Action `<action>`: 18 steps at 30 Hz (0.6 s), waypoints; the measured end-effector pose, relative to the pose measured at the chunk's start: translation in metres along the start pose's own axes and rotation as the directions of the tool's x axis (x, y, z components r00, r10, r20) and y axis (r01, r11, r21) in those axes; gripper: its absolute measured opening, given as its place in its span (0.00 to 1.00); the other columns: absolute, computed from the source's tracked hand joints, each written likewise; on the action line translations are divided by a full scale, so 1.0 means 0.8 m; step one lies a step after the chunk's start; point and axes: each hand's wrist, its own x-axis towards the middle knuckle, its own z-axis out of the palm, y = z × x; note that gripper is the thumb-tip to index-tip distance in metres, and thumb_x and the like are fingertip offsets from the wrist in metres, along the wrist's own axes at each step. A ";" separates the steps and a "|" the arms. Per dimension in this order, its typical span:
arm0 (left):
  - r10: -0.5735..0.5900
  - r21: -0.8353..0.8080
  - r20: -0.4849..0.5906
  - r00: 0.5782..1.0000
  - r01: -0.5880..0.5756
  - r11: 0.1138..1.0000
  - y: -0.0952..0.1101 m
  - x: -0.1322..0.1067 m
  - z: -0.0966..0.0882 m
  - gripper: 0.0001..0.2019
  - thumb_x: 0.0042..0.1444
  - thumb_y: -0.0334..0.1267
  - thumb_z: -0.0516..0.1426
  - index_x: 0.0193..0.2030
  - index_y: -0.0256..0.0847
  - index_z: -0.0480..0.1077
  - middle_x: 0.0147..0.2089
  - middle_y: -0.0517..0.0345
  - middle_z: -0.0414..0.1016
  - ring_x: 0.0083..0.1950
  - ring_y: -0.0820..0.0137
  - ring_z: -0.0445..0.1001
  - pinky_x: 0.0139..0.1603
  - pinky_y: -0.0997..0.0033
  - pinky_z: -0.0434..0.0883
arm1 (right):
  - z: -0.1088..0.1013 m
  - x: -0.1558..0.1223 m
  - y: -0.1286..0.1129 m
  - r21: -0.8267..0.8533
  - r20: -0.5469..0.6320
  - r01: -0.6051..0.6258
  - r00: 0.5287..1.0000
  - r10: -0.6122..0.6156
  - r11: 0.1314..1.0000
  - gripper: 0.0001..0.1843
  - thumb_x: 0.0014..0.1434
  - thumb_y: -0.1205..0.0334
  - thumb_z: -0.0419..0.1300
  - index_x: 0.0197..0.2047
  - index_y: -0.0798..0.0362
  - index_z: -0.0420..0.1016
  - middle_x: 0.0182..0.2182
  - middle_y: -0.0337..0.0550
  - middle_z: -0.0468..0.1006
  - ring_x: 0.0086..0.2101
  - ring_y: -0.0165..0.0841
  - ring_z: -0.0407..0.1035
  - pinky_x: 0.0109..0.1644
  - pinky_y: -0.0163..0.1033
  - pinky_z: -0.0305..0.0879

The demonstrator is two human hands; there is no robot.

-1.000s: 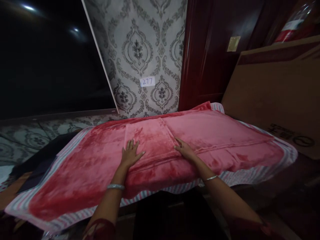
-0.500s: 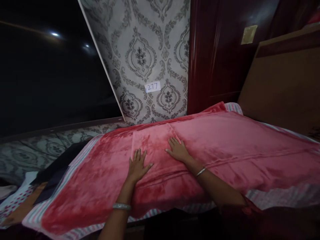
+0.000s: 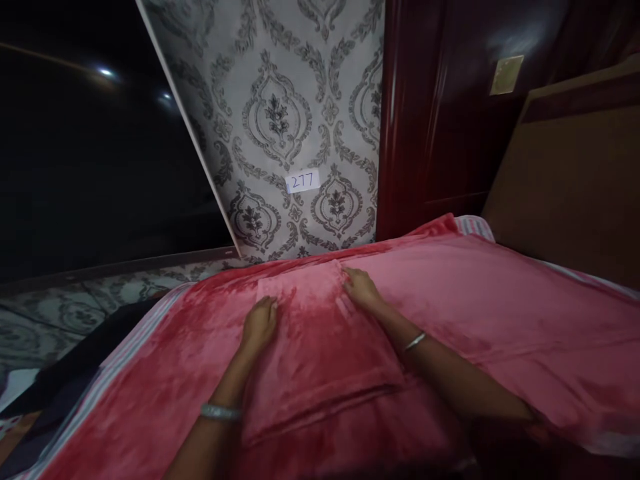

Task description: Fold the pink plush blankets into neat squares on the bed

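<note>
In the head view, a folded red-pink plush panel lies between the two hands, on top of a wider pink plush blanket, its far edge toward the patterned wallpaper and its darker near edge toward the person. The left hand is at the panel's left side, narrow, fingers bent inward; I cannot tell whether fabric is caught in them. The right hand is by the far right corner, thumb and forefinger close together at the edge; whether they truly pinch it is also hidden. Under the blanket, a striped sheet shows along the left. For handling this nap well, I would keep both hands level and equally far along the sides, since uneven pull would likely skew the rectangle. Taking every layer at the edge, not just the top one, should stop the plies from sliding apart. Light outward tension, then an open palm smoothed from middle to edges, ought to ease out ripples without dragging the blanket beneath.
</note>
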 end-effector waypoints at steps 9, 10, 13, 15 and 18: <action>-0.164 0.102 0.010 0.986 0.162 0.981 0.014 0.111 0.050 0.25 0.67 0.44 0.44 0.67 0.37 0.64 0.73 0.40 0.59 0.75 0.52 0.54 0.70 0.36 0.57 | 0.025 0.121 -0.012 0.002 0.115 -0.243 0.964 0.241 0.970 0.32 0.70 0.53 0.46 0.75 0.51 0.53 0.56 0.56 0.77 0.52 0.42 0.75 0.49 0.41 0.69; -0.156 0.128 0.003 0.988 0.155 0.980 0.014 0.109 0.058 0.26 0.68 0.45 0.44 0.68 0.38 0.63 0.74 0.40 0.58 0.76 0.52 0.52 0.70 0.35 0.56 | 0.031 0.127 -0.013 -0.003 0.114 -0.254 0.961 0.253 0.967 0.33 0.70 0.53 0.47 0.75 0.51 0.53 0.55 0.57 0.78 0.52 0.43 0.75 0.49 0.42 0.69; -0.148 0.221 0.000 0.989 0.144 0.965 0.014 0.102 0.076 0.29 0.68 0.47 0.42 0.72 0.38 0.58 0.75 0.40 0.55 0.77 0.52 0.49 0.70 0.35 0.54 | 0.051 0.128 -0.013 -0.016 0.078 -0.249 0.965 0.250 0.968 0.32 0.70 0.55 0.46 0.75 0.50 0.52 0.57 0.58 0.76 0.54 0.43 0.73 0.52 0.42 0.68; -0.164 0.248 0.033 0.986 0.151 0.957 0.014 0.102 0.080 0.30 0.68 0.48 0.41 0.73 0.39 0.56 0.76 0.40 0.52 0.77 0.52 0.48 0.71 0.37 0.54 | 0.064 0.121 -0.008 -0.022 0.044 -0.240 0.970 0.241 0.971 0.31 0.71 0.59 0.41 0.75 0.49 0.53 0.58 0.58 0.74 0.55 0.42 0.72 0.54 0.42 0.67; -0.188 0.242 0.072 0.980 0.165 0.956 0.014 0.105 0.077 0.31 0.68 0.49 0.40 0.74 0.39 0.54 0.77 0.39 0.49 0.78 0.52 0.47 0.71 0.38 0.53 | 0.076 0.112 -0.001 -0.030 0.009 -0.238 0.971 0.238 0.971 0.31 0.71 0.62 0.36 0.74 0.51 0.57 0.58 0.59 0.74 0.54 0.43 0.72 0.54 0.44 0.67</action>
